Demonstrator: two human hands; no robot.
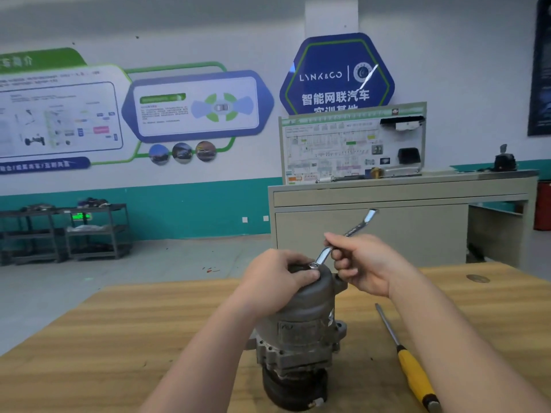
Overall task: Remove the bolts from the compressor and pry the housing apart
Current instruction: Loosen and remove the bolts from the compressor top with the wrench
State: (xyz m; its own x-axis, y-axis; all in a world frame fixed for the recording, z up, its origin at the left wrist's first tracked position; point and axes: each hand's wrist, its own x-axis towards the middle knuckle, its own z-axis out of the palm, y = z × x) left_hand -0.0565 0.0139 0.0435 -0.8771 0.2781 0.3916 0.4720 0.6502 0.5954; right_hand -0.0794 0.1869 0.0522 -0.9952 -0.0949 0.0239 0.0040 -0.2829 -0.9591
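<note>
Upright on the surface (149,323), the grey ribbed compressor (301,326) is being gripped by the left hand (277,278); right hand (360,263) fingers are clamping a wrench (343,236) on its top.

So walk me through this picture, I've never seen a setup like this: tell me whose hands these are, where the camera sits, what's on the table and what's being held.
There is no machine here, just a person working with bare hands. The single picture comes from a camera worn on their head, looking forward and down. On the wooden table lies a grey metal compressor. The left hand grips its far end to steady it. The right hand holds a silver wrench, whose ring end sits on a bolt on that far end. To the right lies a yellow-handled screwdriver, untouched. Behind are a grey cabinet and wall posters.
</note>
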